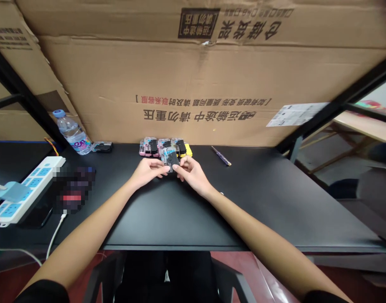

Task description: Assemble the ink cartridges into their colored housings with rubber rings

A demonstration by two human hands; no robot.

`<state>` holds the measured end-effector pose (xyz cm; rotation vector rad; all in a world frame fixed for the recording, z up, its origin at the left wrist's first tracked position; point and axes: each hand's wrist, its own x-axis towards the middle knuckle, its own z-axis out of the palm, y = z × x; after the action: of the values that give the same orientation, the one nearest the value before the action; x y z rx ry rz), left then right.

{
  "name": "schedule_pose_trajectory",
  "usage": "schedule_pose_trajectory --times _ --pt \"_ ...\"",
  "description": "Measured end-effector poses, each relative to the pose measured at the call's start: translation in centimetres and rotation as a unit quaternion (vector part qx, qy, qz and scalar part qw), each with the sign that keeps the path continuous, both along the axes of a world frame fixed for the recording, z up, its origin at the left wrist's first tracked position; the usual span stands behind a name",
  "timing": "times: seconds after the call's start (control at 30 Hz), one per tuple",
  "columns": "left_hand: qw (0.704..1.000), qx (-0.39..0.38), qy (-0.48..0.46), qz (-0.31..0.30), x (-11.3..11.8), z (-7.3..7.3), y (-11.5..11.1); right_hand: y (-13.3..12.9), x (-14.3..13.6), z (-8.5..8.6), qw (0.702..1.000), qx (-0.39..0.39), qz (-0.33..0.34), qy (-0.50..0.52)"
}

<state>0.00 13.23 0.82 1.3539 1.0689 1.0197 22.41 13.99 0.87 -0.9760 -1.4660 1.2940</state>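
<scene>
A small boxy device with a clear, printed front and a black section [170, 158] is held just above the table, its exact kind not plain from here. My left hand [148, 171] pinches its left lower edge between thumb and fingers. On the opposite side my right hand [194, 174] grips it, the thumb lying on the black section. Right behind it, against the cardboard, stand similar devices: one with a pink edge [147, 146], another in the middle [163, 143] partly hidden, and one with a yellow edge [179, 146].
A screwdriver [222, 156] lies to the right on the black table [259, 202]. At the left are a water bottle [73, 132], another dark device [102, 147], a white power strip [38, 181] and a blurred-out phone with a white cable [55, 233]. Cardboard [199, 75] walls the back.
</scene>
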Motion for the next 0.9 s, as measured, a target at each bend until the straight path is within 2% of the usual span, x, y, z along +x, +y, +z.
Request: schedule_pose_trajectory --times 0.1,0.23,0.33,0.53,0.63,0.8,0.9 --pt "1.0 -0.008 0.002 -0.014 0.2 0.0 -0.2 -0.3 -0.2 -0.1 1.0 -0.008 0.028 -0.003" --pt "0.999 -0.021 -0.031 0.004 0.1 0.0 -0.1 -0.5 -0.5 -0.2 0.998 -0.024 0.049 0.022" --pt "0.998 -0.002 -0.053 0.015 0.2 -0.3 0.0 -0.4 -0.7 -0.3 0.998 -0.029 0.046 0.035" --pt "1.0 0.017 -0.005 -0.025 0.6 -0.6 -0.4 0.2 -0.4 -0.2 0.996 -0.046 0.052 0.054" --pt "0.999 0.011 0.019 -0.033 0.6 -0.5 -0.6 0.4 -0.4 0.2 0.998 -0.009 0.047 0.041" --pt "0.998 0.031 0.036 -0.046 0.7 -0.6 -0.6 0.5 -0.6 0.6 0.993 0.056 0.103 -0.006" --pt "0.999 0.038 0.029 -0.015 0.7 -0.5 -0.5 2.1 -0.7 1.4 0.992 0.089 0.086 -0.024"
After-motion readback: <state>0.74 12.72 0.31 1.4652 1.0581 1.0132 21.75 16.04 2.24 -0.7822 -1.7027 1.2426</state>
